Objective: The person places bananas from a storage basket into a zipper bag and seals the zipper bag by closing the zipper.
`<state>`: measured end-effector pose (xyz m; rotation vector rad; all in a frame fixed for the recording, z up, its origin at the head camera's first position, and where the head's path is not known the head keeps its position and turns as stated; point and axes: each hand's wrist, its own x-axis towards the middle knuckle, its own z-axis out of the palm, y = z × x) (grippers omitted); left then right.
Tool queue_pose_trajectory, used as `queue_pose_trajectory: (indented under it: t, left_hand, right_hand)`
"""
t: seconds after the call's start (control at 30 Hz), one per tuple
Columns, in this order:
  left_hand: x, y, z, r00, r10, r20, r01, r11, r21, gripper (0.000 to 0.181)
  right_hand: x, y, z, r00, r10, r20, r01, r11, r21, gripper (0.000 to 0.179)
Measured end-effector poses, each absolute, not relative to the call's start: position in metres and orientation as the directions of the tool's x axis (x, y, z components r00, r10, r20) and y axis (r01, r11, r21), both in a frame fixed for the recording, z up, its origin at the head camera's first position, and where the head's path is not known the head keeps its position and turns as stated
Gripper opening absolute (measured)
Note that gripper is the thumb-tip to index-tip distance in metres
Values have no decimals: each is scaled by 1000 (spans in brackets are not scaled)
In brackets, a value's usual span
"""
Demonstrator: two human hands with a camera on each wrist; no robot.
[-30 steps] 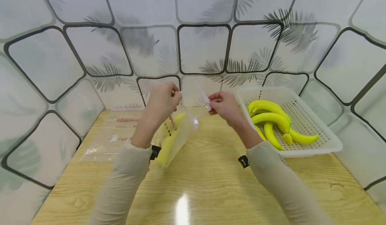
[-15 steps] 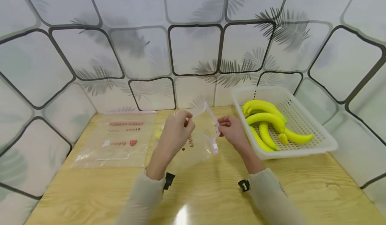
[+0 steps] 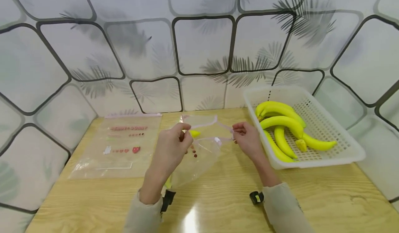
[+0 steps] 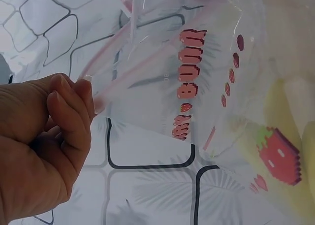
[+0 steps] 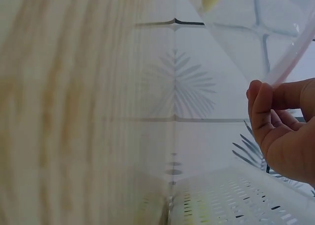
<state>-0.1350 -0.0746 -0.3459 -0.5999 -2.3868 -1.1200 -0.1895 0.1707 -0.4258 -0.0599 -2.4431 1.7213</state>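
Between the two hands hangs a clear zip bag (image 3: 199, 162) with a pink closure strip and printed red lettering. My left hand (image 3: 173, 144) pinches one top corner of it between thumb and fingers. The other top corner is pinched by my right hand (image 3: 248, 140). The bag's mouth gapes toward the wall. Inside it lies a yellow banana (image 3: 194, 133), mostly hidden in the head view behind the left hand; the left wrist view shows the banana (image 4: 290, 121) blurred through the plastic, beside a printed strawberry.
A white perforated basket (image 3: 352, 149) holding several bananas (image 3: 282, 122) stands at the right, close to my right hand. Flat on the table (image 3: 93, 201) at the left lies another clear printed zip bag (image 3: 121, 160). A patterned curtain (image 3: 202, 45) rises behind.
Both hands have come lower and moved right, with the bag between them. Its opening has spread wider, and the banana inside has shifted behind the left hand. The head view has also moved slightly.
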Motion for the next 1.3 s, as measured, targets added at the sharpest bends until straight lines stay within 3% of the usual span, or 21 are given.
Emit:
queue_pose_trajectory:
  t: [0.27, 0.57, 0.7, 0.83, 1.1, 1.3]
  left_hand:
    - [-133, -59, -347, -782, 197, 592, 586, 554, 591, 18]
    - [-135, -50, -358, -780, 144, 609, 591, 488, 642, 19]
    - [-136, -52, -358, -778, 143, 611, 594, 482, 644, 19]
    - [-137, -55, -359, -775, 141, 616, 596, 487, 639, 19]
    - [-135, -62, -356, -770, 122, 626, 589, 513, 624, 19]
    - [-133, -65, -353, -765, 124, 632, 596, 507, 623, 19]
  right_hand:
    - [-185, 176, -417, -994, 84, 73, -42, 333, -942, 24]
    - [-161, 183, -385, -990, -68, 124, -138, 649, -748, 42]
    - [-152, 197, -367, -986, -43, 164, -148, 692, -707, 39]
    - [-151, 228, -362, -987, 41, 157, -72, 757, -649, 37]
    - [-159, 302, -384, -985, 105, -138, 156, 887, -435, 56]
    - [-159, 314, -389, -950, 11, -313, 135, 916, -378, 68]
